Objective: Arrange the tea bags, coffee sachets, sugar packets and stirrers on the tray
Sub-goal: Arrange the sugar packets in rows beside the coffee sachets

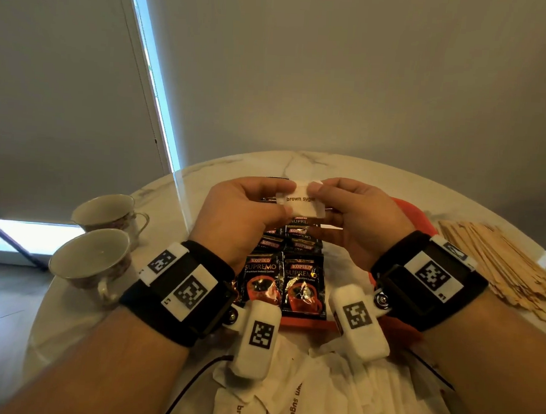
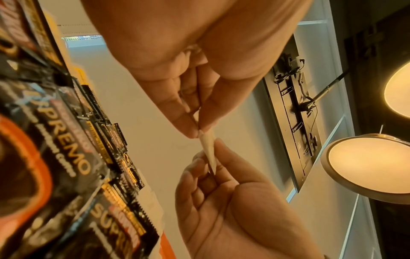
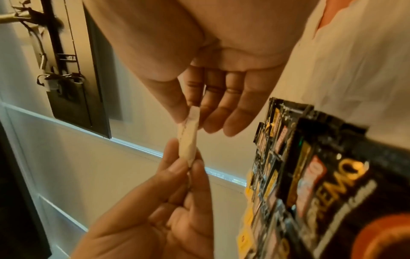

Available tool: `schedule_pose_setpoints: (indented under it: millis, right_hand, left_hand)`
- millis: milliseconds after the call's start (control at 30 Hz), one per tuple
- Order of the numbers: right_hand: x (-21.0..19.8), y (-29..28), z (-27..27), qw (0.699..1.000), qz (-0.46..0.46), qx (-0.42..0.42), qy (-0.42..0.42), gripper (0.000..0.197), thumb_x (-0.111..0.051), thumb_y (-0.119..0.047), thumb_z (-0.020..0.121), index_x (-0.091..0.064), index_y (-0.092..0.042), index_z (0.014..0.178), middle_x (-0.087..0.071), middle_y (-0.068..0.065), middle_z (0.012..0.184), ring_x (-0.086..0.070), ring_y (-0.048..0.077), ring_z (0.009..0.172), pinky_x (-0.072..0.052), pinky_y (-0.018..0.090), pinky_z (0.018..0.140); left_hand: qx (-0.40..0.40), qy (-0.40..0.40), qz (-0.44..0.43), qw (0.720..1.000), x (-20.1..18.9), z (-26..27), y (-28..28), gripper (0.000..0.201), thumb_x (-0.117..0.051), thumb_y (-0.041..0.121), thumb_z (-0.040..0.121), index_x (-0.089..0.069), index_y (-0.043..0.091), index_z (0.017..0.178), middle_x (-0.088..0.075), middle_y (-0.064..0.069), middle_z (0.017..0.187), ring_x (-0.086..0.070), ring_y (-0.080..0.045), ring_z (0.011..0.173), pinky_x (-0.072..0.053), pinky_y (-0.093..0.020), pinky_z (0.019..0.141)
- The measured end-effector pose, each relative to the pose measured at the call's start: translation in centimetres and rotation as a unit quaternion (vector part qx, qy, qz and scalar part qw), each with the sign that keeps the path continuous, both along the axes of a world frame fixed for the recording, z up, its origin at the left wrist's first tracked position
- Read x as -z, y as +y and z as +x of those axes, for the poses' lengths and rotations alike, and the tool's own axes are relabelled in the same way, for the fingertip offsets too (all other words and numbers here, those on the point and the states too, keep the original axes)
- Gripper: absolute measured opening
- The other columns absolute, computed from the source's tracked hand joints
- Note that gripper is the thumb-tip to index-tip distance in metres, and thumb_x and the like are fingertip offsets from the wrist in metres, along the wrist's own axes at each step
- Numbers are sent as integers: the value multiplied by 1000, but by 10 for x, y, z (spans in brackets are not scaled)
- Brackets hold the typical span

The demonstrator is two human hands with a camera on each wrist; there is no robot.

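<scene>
From the head camera, my left hand (image 1: 242,209) and my right hand (image 1: 354,218) are both raised above the desk (image 1: 76,322), each pinching one end of a single white sugar packet (image 1: 300,202) printed "brown sugar", thumbs on top and fingers curled beneath. The packet hangs in the air over the red tray (image 1: 405,211), touching nothing but my fingertips. On the tray below lie two columns of black coffee sachets (image 1: 287,284) (overlapping like roof tiles, the nearest pair fully readable). More sugar packets (image 1: 317,398) lie in a loose heap on the desk near my forearms. A pile of wooden stirrers (image 1: 498,262) sits on the desk to the right of the tray, and two teacups (image 1: 99,257) stand to the left, well apart from it.

From the left wrist, my left hand (image 2: 199,66) comes down from the top, thumb and forefinger closed on the upper edge of the packet (image 2: 207,149), seen edge-on as a thin sliver. My right hand (image 2: 226,210) grips its lower edge, its other fingers loosely bent. The sachets (image 2: 66,157) fill the left side, blurred.

From the right wrist, my right hand (image 3: 210,61) pinches the packet (image 3: 188,138) from above, while my left hand (image 3: 159,210) holds the bottom end. The sachets (image 3: 310,175) stand at the right.
</scene>
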State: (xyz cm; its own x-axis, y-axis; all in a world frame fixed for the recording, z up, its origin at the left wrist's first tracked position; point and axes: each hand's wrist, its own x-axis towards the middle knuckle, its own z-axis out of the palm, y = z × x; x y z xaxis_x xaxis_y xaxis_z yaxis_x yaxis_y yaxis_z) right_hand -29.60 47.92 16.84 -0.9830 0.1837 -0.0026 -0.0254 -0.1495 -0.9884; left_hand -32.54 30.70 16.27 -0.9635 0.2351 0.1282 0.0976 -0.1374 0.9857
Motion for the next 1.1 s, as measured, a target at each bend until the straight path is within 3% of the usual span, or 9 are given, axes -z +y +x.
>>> schedule_pose_setpoints:
  millis: [167, 333, 433, 533, 667, 767, 833, 967, 1100]
  right_hand:
    - [-2, 5, -2, 999, 18, 36, -1, 17, -68, -17, 96, -71, -5, 107, -78, 12, 93, -72, 23, 78, -61, 38, 76]
    - [-9, 18, 2, 995, 94, -11, -9, 10, -70, 2, 88, -71, -5, 96, -75, 9, 82, -68, 15, 66, -56, 25, 57]
    - [-11, 47, -9, 994, 71, 80, -19, 14, -70, 4, 88, -68, -10, 86, -68, 4, 70, -61, 11, 55, -51, 25, 52]
    - [1, 89, -31, 977, 41, 189, -90, 16, -64, 2, 91, -66, -12, 84, -61, 5, 69, -55, 13, 53, -46, 25, 50]
    - [32, 132, -50, 947, 123, 209, -212, 2, -68, -12, 89, -67, -10, 88, -66, 9, 80, -63, 23, 69, -55, 40, 72]
    - [41, 145, -65, 927, 178, 207, -256, 18, -70, -8, 89, -67, -7, 71, -63, 9, 65, -58, 24, 69, -47, 39, 78]
    - [32, 134, -64, 915, 210, 194, -283, 18, -70, -8, 89, -68, -6, 72, -62, 8, 65, -56, 24, 71, -46, 37, 75]
    - [23, 124, -59, 900, 247, 181, -311, 14, -70, -8, 90, -65, -6, 76, -56, 5, 62, -48, 16, 53, -39, 29, 50]
    - [23, 123, -65, 890, 270, 180, -319, 19, -74, -9, 88, -63, -7, 73, -53, 5, 58, -43, 16, 49, -36, 28, 50]
  left_hand:
    - [1, -21, 11, 1000, -4, -1, 0, 36, -76, -10, 82, -81, 20, 102, -80, -4, 101, -80, -22, 84, -62, -28, 67]
    - [7, -7, 4, 1000, 0, -4, 0, 43, -76, -12, 82, -76, 17, 113, -78, -3, 110, -79, -23, 92, -63, -35, 77]
    - [-2, -28, 40, 999, -1, -7, -2, 39, -74, -10, 84, -72, 12, 116, -76, -6, 112, -77, -21, 92, -61, -30, 73]
    - [-20, -69, 73, 995, -2, -10, -2, 31, -70, -4, 90, -69, 11, 116, -76, -9, 110, -76, -17, 84, -61, -27, 68]
    - [-37, -116, 118, 985, -3, -12, -2, 23, -65, 1, 96, -64, 10, 118, -76, -10, 102, -74, -16, 73, -63, -29, 64]
    - [-42, -122, 130, 983, -3, -15, -4, 23, -64, 1, 97, -62, 10, 117, -75, -9, 96, -73, -15, 70, -63, -31, 67]
    - [-43, -123, 133, 983, -4, -16, -4, 22, -65, 0, 96, -63, 11, 115, -75, -7, 92, -73, -14, 67, -63, -31, 67]
    - [-44, -129, 132, 982, -4, -17, -5, 22, -66, 1, 96, -63, 11, 116, -75, -7, 92, -73, -14, 67, -62, -30, 66]
    - [-44, -128, 125, 983, -2, -18, -5, 22, -66, 1, 96, -63, 12, 115, -74, -9, 97, -73, -14, 69, -63, -29, 64]
